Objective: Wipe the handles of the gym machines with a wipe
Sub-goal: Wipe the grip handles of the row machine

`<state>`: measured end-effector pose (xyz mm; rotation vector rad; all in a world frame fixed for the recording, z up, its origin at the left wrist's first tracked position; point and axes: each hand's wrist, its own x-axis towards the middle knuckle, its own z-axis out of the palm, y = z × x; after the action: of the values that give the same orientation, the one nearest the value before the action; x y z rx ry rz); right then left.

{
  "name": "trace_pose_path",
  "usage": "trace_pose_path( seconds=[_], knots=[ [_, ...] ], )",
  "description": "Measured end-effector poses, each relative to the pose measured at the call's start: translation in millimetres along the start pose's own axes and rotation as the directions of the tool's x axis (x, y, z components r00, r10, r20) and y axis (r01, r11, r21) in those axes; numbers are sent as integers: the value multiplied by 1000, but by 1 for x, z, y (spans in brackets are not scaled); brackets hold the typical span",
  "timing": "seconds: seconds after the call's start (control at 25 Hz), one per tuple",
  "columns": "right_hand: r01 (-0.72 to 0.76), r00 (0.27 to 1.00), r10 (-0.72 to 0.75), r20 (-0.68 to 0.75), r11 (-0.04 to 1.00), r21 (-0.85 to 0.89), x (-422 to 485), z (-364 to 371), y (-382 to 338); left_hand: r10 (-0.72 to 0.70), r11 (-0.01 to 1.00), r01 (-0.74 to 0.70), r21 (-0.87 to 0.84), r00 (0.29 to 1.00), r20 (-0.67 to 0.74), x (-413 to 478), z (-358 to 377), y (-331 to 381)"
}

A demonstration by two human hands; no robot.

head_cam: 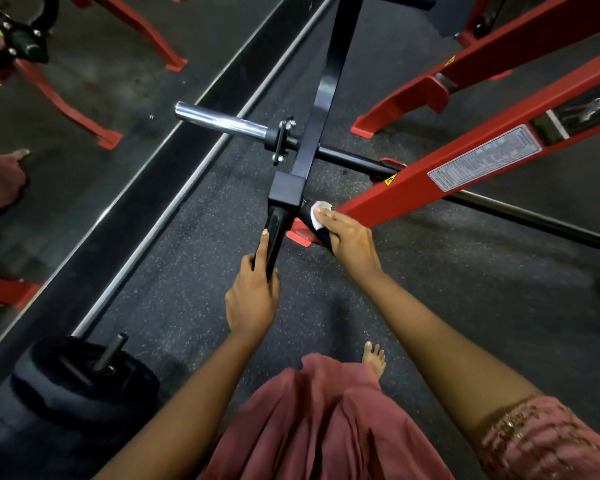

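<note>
Near the middle of the view, a black junction block (pixel 286 192) ends a black machine arm (pixel 321 98) that runs up toward 12 o'clock. Two black handles fork from the block. The left handle (pixel 276 223) points toward 6 o'clock, and the left hand (pixel 253 299) is curled around its lower end, with the forefinger laid straight along the grip. The right handle (pixel 324 239) angles toward 4 o'clock. The right hand (pixel 347 240) wraps over it and presses a small white wipe (pixel 317 214) against the grip under the fingers, close to the block. A chrome sleeve (pixel 219 121) sticks out from the arm toward 10 o'clock. A red frame beam (pixel 430 178) with a grey label (pixel 482 159) rises toward 2 o'clock, passing just beside the right hand. A black weight plate (pixel 80 379) lies at 8 o'clock on the speckled dark floor (pixel 187 237). At 6 o'clock hangs a dusty-pink garment (pixel 326 427), with a bare foot (pixel 374 358) just above it.
</note>
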<state>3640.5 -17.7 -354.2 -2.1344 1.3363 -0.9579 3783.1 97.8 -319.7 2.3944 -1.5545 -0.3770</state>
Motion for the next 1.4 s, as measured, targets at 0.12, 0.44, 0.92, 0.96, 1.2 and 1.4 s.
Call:
trace_pose_path(
  seconds=[0.12, 0.44, 0.92, 0.96, 1.2, 1.4],
  knots=[
    [58, 998, -58, 5, 994, -90, -36, -9, 13, 4, 1000, -4, 0, 1000, -3, -1, -1, 2],
    [-15, 987, 14, -161, 1000, -5, 2, -8, -7, 13, 1000, -13, -26, 1000, 8, -2, -3, 1],
    [63, 998, -68, -19, 981, -182, -55, -11, 19, 17, 998, -16, -55, 1000, 22, -3, -6, 2],
    [45, 999, -50, -21, 981, -189, -66, -15, 23, 12, 999, -11, -48, 1000, 18, -3, -5, 2],
    [10, 989, -16, -150, 999, -40, -8, -9, -13, 15, 1000, -15, -11, 1000, -8, -2, -4, 3],
    [-113, 993, 115, -11, 988, 106, 17, 4, -23, 30, 1000, -30, 3, 999, -17, -4, -2, 2]
  ],
)
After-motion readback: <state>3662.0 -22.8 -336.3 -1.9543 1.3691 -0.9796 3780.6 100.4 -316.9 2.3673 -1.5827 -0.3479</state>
